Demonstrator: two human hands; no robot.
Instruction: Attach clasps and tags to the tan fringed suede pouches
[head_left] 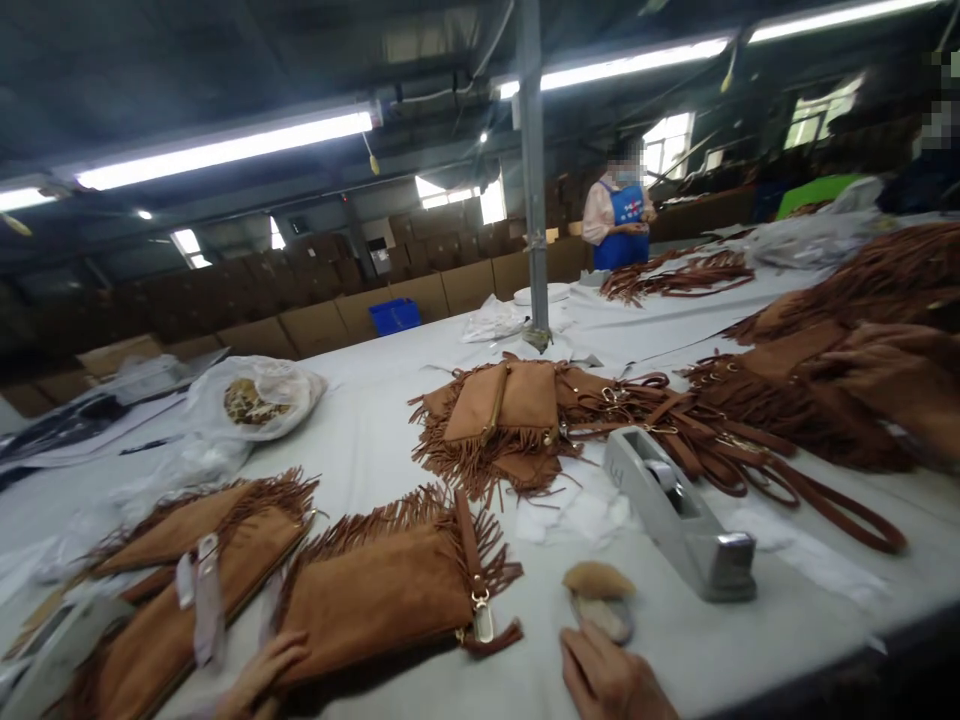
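A flat brown suede pouch with a fringed far edge, a wrist strap and a metal clasp lies in front of me. My left hand is closed over its near left corner; the thumb is hidden. My right hand is at the bottom, fingers curled against the near side of a small blurred oval object, tan on top and greyish below. Further left rest more fringed pouches, with a pale strip across one.
A grey tape dispenser stands right of centre, beside brown straps and stacked pouches. A plastic bag holds small brass-coloured pieces. Another person's hand touches fringed goods at right; a person in a blue apron stands beyond.
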